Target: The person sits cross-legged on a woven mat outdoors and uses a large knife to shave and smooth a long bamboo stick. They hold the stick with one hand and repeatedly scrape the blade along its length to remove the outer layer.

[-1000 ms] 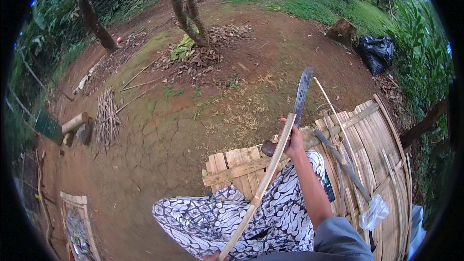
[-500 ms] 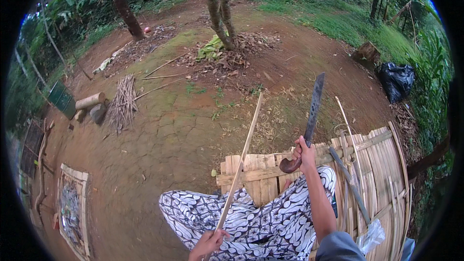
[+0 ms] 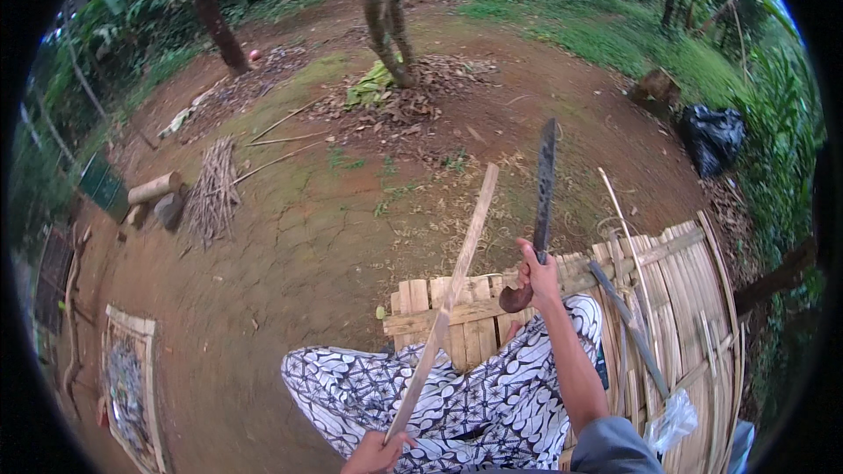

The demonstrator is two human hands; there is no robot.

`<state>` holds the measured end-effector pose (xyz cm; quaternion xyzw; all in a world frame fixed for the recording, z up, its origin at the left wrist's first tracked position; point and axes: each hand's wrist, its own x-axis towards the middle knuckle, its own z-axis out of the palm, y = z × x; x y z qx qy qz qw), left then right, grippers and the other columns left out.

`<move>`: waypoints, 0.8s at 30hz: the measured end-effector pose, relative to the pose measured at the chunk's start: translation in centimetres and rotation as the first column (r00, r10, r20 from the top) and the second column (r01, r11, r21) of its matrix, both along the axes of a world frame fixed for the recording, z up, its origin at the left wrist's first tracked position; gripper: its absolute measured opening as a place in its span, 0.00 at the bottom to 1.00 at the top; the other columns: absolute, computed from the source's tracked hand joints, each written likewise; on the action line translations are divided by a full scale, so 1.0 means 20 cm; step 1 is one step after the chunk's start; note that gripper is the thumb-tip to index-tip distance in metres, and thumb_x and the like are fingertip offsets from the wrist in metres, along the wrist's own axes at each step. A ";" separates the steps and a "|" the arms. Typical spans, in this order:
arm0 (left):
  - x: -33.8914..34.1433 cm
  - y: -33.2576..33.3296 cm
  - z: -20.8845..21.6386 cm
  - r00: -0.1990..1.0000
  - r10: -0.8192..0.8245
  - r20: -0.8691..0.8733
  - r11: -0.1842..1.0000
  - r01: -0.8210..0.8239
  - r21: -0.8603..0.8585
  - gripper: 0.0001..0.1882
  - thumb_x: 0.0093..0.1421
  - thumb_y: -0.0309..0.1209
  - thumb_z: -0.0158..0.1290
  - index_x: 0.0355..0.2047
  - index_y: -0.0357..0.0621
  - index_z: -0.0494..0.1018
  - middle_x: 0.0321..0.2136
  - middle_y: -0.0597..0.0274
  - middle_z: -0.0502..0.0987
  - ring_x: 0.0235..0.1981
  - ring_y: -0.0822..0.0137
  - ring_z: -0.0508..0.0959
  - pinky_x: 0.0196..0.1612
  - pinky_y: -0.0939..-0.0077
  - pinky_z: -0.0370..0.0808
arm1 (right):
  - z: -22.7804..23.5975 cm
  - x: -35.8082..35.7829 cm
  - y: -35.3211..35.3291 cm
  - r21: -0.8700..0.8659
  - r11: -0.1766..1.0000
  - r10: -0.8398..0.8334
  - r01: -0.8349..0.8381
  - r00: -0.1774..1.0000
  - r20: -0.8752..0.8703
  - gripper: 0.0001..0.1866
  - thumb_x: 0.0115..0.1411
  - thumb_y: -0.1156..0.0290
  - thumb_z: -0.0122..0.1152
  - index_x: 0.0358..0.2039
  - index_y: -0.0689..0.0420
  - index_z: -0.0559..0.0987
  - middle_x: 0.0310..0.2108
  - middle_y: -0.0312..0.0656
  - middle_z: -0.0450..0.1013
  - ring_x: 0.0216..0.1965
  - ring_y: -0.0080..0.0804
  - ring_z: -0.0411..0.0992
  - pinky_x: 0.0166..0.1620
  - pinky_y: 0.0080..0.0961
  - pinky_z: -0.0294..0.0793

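My left hand (image 3: 376, 454) is closed round the lower end of a long, flat bamboo strip (image 3: 448, 305). The strip slants up and away to the right over my patterned cloth-covered lap, its broad face showing. In my right hand (image 3: 536, 274) is a machete (image 3: 545, 184), gripped by its curved brown handle. Its dark, stained blade points up and away, nearly upright. The blade stands to the right of the strip's far end, and the two are apart in the picture.
I sit at a slatted bamboo platform (image 3: 685, 285). On it lie a dark bar (image 3: 630, 325), thin strips and a clear plastic bag (image 3: 672, 421). Curled shavings litter the soil beyond. A stick bundle (image 3: 213, 193) lies left; a black bag (image 3: 713, 140) stands far right.
The bamboo strip has turned so its broad face shows, its far end shifting right. The machete has swung left and more upright, bringing the blade nearer the strip. The view has shifted slightly.
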<state>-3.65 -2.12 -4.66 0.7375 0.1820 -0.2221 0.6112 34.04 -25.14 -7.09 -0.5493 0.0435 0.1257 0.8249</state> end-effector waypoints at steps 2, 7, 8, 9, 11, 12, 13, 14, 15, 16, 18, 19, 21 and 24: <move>-0.08 -0.03 0.04 0.991 0.030 -0.132 0.999 -0.027 0.026 0.20 0.63 0.43 0.46 0.26 0.37 0.73 0.13 0.69 0.67 0.15 0.76 0.67 0.18 0.77 0.65 | 0.01 0.01 0.00 0.025 0.999 -0.046 0.045 0.998 0.036 0.19 0.61 0.58 0.56 0.48 0.55 0.73 0.15 0.28 0.59 0.11 0.16 0.57 0.15 0.18 0.58; -0.32 -0.02 -0.02 0.970 0.059 -0.235 0.998 -0.049 0.046 0.16 0.61 0.42 0.53 0.34 0.39 0.75 0.20 0.69 0.72 0.23 0.77 0.70 0.25 0.78 0.68 | 0.01 0.07 -0.03 0.285 0.952 -0.106 0.109 0.994 -0.027 0.23 0.61 0.52 0.54 0.51 0.52 0.72 0.15 0.27 0.58 0.11 0.15 0.55 0.15 0.16 0.59; -0.35 -0.03 -0.03 0.960 0.098 -0.263 0.991 -0.071 0.112 0.16 0.61 0.41 0.53 0.35 0.39 0.75 0.21 0.68 0.73 0.24 0.77 0.71 0.26 0.77 0.68 | 0.03 0.06 -0.04 0.317 0.943 -0.108 0.106 0.994 -0.012 0.22 0.61 0.51 0.53 0.49 0.52 0.73 0.15 0.26 0.57 0.11 0.14 0.54 0.15 0.16 0.59; -0.36 -0.05 -0.02 0.950 0.138 -0.279 0.981 -0.092 0.172 0.16 0.61 0.40 0.53 0.37 0.39 0.75 0.23 0.68 0.74 0.26 0.77 0.71 0.27 0.77 0.68 | 0.08 0.04 -0.05 0.344 0.934 -0.108 0.097 0.994 0.013 0.21 0.61 0.50 0.53 0.46 0.52 0.74 0.14 0.26 0.57 0.12 0.14 0.54 0.16 0.15 0.59; -0.36 -0.05 0.01 0.954 0.132 -0.270 0.986 -0.154 -0.060 0.16 0.60 0.40 0.53 0.38 0.39 0.75 0.25 0.66 0.75 0.27 0.76 0.72 0.28 0.76 0.69 | 0.07 0.04 -0.06 0.423 0.897 -0.137 0.132 0.990 -0.019 0.14 0.62 0.53 0.53 0.30 0.51 0.72 0.13 0.26 0.56 0.12 0.14 0.54 0.16 0.14 0.58; -0.34 -0.06 0.03 0.955 0.129 -0.265 0.967 -0.181 -0.180 0.16 0.60 0.40 0.53 0.38 0.38 0.74 0.26 0.66 0.76 0.28 0.75 0.73 0.28 0.76 0.69 | 0.04 0.06 -0.07 0.442 0.886 -0.155 0.143 0.988 -0.008 0.14 0.62 0.54 0.53 0.28 0.51 0.70 0.13 0.26 0.57 0.12 0.15 0.54 0.16 0.15 0.58; -0.32 -0.07 0.04 0.966 0.098 -0.239 0.980 -0.136 -0.148 0.16 0.61 0.40 0.53 0.38 0.38 0.75 0.25 0.66 0.76 0.27 0.75 0.73 0.28 0.75 0.69 | 0.00 0.07 -0.10 0.460 0.875 -0.172 0.152 0.985 0.002 0.14 0.62 0.55 0.53 0.25 0.50 0.69 0.13 0.27 0.57 0.12 0.15 0.55 0.15 0.15 0.58; -0.30 -0.06 0.06 0.974 0.075 -0.215 0.989 -0.101 -0.109 0.16 0.61 0.40 0.53 0.37 0.38 0.75 0.24 0.65 0.76 0.27 0.75 0.73 0.28 0.75 0.69 | -0.01 0.06 -0.11 0.504 0.852 -0.164 0.143 0.986 -0.001 0.12 0.63 0.59 0.53 0.26 0.51 0.70 0.13 0.27 0.57 0.11 0.17 0.55 0.16 0.17 0.58; -0.28 -0.05 0.07 0.980 0.052 -0.192 0.995 -0.067 -0.069 0.15 0.61 0.40 0.53 0.36 0.38 0.76 0.23 0.65 0.76 0.26 0.75 0.73 0.28 0.75 0.69 | -0.01 0.06 -0.12 0.513 0.842 -0.178 0.168 0.984 -0.029 0.12 0.63 0.59 0.53 0.26 0.51 0.70 0.13 0.27 0.57 0.12 0.17 0.54 0.17 0.17 0.58; -0.26 -0.03 0.05 0.982 -0.028 -0.184 0.999 0.033 0.024 0.16 0.61 0.41 0.51 0.30 0.39 0.77 0.18 0.66 0.74 0.21 0.75 0.72 0.25 0.76 0.68 | -0.01 0.07 -0.12 0.527 0.828 -0.189 0.191 0.980 -0.058 0.12 0.63 0.59 0.53 0.26 0.51 0.70 0.13 0.28 0.56 0.12 0.17 0.54 0.17 0.18 0.58; -0.25 -0.04 0.02 0.973 0.078 -0.216 0.996 -0.068 0.050 0.18 0.62 0.42 0.50 0.26 0.39 0.77 0.15 0.68 0.72 0.18 0.76 0.70 0.21 0.77 0.66 | 0.00 0.07 -0.15 0.576 0.793 -0.195 0.197 0.979 -0.066 0.11 0.62 0.61 0.54 0.26 0.51 0.69 0.13 0.28 0.55 0.13 0.19 0.54 0.20 0.21 0.57; -0.24 -0.04 0.00 0.965 0.130 -0.228 0.991 -0.118 0.065 0.19 0.62 0.42 0.49 0.24 0.39 0.77 0.14 0.69 0.71 0.16 0.76 0.69 0.19 0.78 0.65 | 0.01 0.07 -0.15 0.582 0.786 -0.201 0.208 0.977 -0.078 0.11 0.62 0.61 0.54 0.25 0.51 0.68 0.13 0.28 0.55 0.13 0.19 0.54 0.20 0.21 0.57; -0.23 -0.03 -0.02 0.976 0.154 -0.157 0.988 -0.146 0.059 0.19 0.63 0.42 0.48 0.23 0.40 0.75 0.12 0.70 0.70 0.15 0.77 0.68 0.17 0.78 0.63 | 0.01 0.06 -0.14 0.600 0.768 -0.205 0.222 0.974 -0.098 0.12 0.62 0.61 0.54 0.25 0.51 0.68 0.13 0.29 0.56 0.13 0.19 0.54 0.20 0.20 0.57; -0.22 0.04 -0.21 0.969 0.247 -0.001 0.956 -0.243 0.166 0.20 0.65 0.43 0.44 0.23 0.40 0.72 0.12 0.72 0.67 0.14 0.79 0.67 0.16 0.80 0.60 | 0.02 0.06 -0.12 0.511 0.836 -0.184 0.199 0.980 -0.081 0.08 0.63 0.62 0.53 0.37 0.52 0.72 0.13 0.29 0.54 0.13 0.19 0.54 0.19 0.19 0.56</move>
